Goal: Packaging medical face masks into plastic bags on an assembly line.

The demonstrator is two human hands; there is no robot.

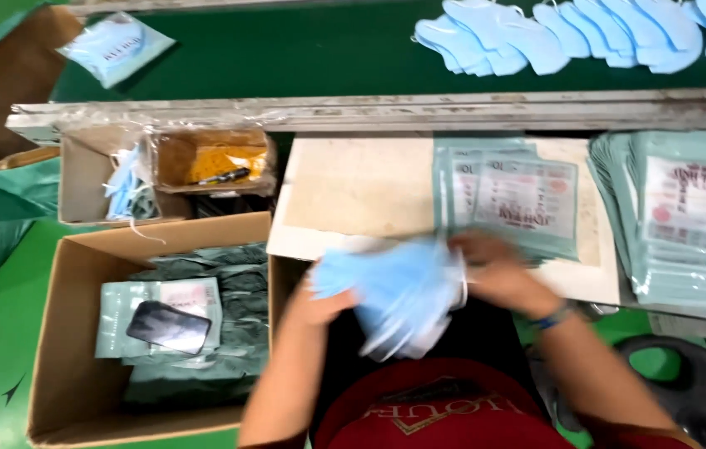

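At the worktop, both hands, left hand and right hand, grip a blue mask bundle, still unbagged; filled pouches sit boxed, empty pouches remain stacked

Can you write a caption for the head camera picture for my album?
Both hands, left and right, hold blue masks above a table.

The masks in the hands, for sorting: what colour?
Light blue masks, held by both hands, in the head view.
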